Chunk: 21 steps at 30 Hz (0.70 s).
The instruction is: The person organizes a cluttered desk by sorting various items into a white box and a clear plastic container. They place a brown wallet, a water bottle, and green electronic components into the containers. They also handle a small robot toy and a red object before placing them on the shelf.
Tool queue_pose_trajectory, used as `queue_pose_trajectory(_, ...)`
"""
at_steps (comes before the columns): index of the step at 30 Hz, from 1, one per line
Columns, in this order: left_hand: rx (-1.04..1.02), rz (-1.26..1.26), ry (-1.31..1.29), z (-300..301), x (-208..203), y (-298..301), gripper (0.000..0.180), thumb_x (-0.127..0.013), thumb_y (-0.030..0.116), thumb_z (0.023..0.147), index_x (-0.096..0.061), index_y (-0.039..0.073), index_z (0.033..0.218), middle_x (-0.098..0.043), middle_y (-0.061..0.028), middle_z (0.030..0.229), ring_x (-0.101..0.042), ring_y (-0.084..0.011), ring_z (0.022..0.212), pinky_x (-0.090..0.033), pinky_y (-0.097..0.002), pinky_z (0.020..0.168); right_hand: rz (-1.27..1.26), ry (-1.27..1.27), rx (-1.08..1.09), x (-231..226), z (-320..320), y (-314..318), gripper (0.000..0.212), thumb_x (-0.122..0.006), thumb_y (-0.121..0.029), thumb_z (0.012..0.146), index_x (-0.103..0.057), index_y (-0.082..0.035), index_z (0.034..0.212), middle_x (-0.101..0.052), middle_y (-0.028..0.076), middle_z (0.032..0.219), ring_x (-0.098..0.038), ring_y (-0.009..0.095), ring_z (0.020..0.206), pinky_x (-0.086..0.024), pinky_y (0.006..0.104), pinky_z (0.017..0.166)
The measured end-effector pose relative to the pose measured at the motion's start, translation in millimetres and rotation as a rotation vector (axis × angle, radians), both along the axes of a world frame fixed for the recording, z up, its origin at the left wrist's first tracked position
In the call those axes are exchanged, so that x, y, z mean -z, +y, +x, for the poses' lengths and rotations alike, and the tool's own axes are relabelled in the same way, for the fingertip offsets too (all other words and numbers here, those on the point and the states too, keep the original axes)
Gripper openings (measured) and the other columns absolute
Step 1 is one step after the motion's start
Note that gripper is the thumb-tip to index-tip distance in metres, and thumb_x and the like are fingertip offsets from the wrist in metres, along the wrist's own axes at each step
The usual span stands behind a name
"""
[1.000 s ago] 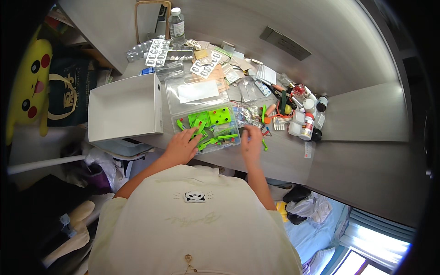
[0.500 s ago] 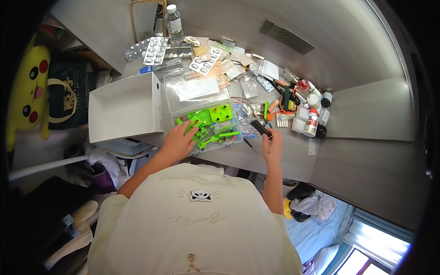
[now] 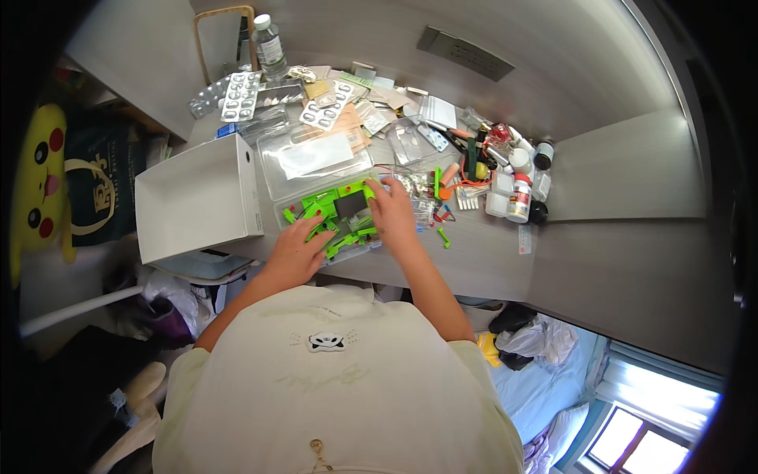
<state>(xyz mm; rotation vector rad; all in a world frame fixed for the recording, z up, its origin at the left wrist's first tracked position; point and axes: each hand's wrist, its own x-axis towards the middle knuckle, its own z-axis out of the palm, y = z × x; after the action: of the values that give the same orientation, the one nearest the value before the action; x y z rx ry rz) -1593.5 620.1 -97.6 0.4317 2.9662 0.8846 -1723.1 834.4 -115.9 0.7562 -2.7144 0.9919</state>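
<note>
A clear plastic box (image 3: 278,212) holds several bright green plastic pieces (image 3: 320,202). My left hand (image 3: 294,253) rests over its left side, fingers spread on the green pieces. A flat black rectangular piece (image 3: 350,204) lies among them in the box. Beside its right edge, my right hand (image 3: 395,213) reaches in, fingers bent and apart, with fingertips touching the green part at the box's far right corner. The underside of the right hand is hidden. On the table right of the box lies a small green stick (image 3: 444,237).
An open white box (image 3: 197,197) stands to the left. Blister packs (image 3: 325,107), a clear bottle (image 3: 269,49) and papers crowd the back. At the right are a red-labelled white bottle (image 3: 519,199), other small containers and an orange cable (image 3: 472,184).
My right hand has moved left into the clear box, and the black piece it held now lies there. A small green stick now shows on the table. The view has shifted slightly.
</note>
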Motion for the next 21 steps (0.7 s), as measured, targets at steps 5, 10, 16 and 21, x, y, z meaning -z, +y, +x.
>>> queue_pose_trajectory(5,-0.019,-0.018,-0.017,6.6,8.5,-5.2,0.041,-0.066,0.016,0.084,-0.060,0.013,0.124,-0.048,-0.0166,0.137,-0.045,-0.0392,0.126,-0.039,-0.0498,0.104,0.097,-0.018,0.268,1.5,-2.1,86.8,0.024,-0.064,-0.007,0.087,-0.062,-0.005,0.111,-0.057,0.017,0.105,-0.056,0.035,0.099,-0.046,0.0442,0.085)
queue_pose_trajectory(10,0.085,-0.055,0.020,-14.1,-0.3,2.7,0.048,-0.067,0.018,0.084,-0.056,0.012,0.131,-0.045,-0.0169,0.142,-0.042,-0.0382,0.130,-0.036,-0.0501,0.107,0.318,-0.021,0.400,50.2,40.4,155.3,0.021,-0.064,-0.011,0.087,-0.061,-0.002,0.106,-0.058,0.018,0.097,-0.057,0.037,0.092,-0.046,0.0448,0.081)
queue_pose_trajectory(16,0.100,-0.188,0.038,-50.2,19.2,24.4,0.060,-0.062,0.032,0.090,-0.045,0.004,0.140,-0.039,-0.0179,0.149,-0.036,-0.0371,0.137,-0.028,-0.0493,0.113,0.186,-0.282,0.547,62.2,50.2,151.7,0.017,-0.063,-0.014,0.090,-0.059,-0.002,0.102,-0.057,0.019,0.101,-0.058,0.037,0.091,-0.048,0.0446,0.082)
queue_pose_trajectory(21,0.093,-0.239,0.000,-66.4,40.1,29.9,0.063,-0.060,0.037,0.091,-0.043,0.006,0.143,-0.037,-0.0151,0.152,-0.033,-0.0342,0.140,-0.025,-0.0473,0.116,-0.259,-0.295,0.212,3.6,56.6,72.7,0.014,-0.061,-0.012,0.091,-0.060,-0.002,0.101,-0.059,0.018,0.098,-0.058,0.037,0.090,-0.049,0.0411,0.082)
